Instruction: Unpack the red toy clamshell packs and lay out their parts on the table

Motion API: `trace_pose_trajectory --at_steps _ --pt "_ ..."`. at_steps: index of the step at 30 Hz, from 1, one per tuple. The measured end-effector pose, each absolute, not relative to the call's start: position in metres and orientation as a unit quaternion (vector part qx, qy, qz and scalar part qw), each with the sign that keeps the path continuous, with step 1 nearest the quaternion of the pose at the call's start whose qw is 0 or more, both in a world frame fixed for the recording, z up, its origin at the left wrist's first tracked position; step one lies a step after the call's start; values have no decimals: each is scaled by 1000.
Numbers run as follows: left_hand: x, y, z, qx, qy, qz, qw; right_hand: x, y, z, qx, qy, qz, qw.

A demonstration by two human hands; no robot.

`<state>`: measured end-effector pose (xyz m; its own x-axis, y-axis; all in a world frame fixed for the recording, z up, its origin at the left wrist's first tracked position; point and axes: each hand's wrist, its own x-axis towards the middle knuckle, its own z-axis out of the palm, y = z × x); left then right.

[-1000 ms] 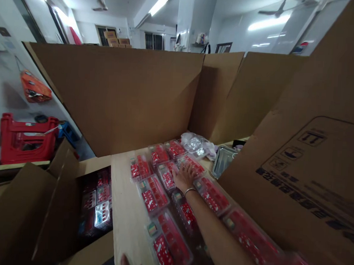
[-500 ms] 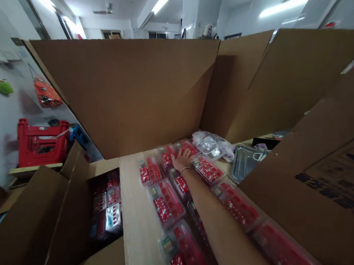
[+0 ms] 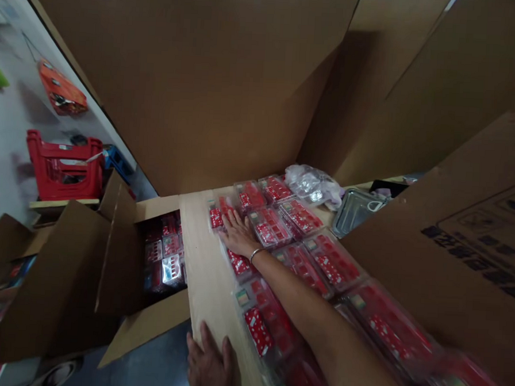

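Note:
Clear plastic packs with red contents (image 3: 301, 218) lie in rows on a light wooden table (image 3: 201, 271). My right hand (image 3: 237, 234) lies flat, fingers stretched out, on a pack (image 3: 216, 217) at the left end of the far rows; a thin bangle sits on the wrist. My left hand (image 3: 209, 366) rests at the table's near left edge, fingers spread flat, holding nothing. More packs (image 3: 259, 325) run under my right forearm toward me.
An open cardboard box (image 3: 151, 251) left of the table holds more packs. Tall cardboard walls (image 3: 194, 86) stand behind and to the right. A crumpled plastic bag (image 3: 312, 184) and a metal tray (image 3: 354, 207) lie at the far end. A red crate (image 3: 64, 165) sits far left.
My right hand has slid from the far middle packs leftward and nearer, onto the left-end pack. My left hand has come back into view at the table edge. The camera has tilted down.

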<state>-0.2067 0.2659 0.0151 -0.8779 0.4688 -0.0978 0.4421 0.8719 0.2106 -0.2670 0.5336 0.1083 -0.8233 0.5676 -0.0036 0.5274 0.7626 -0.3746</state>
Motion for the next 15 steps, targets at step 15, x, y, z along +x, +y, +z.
trace_pose_trajectory --at_steps 15 --pt "-199 275 53 242 957 131 96 -88 390 166 -257 -939 218 76"
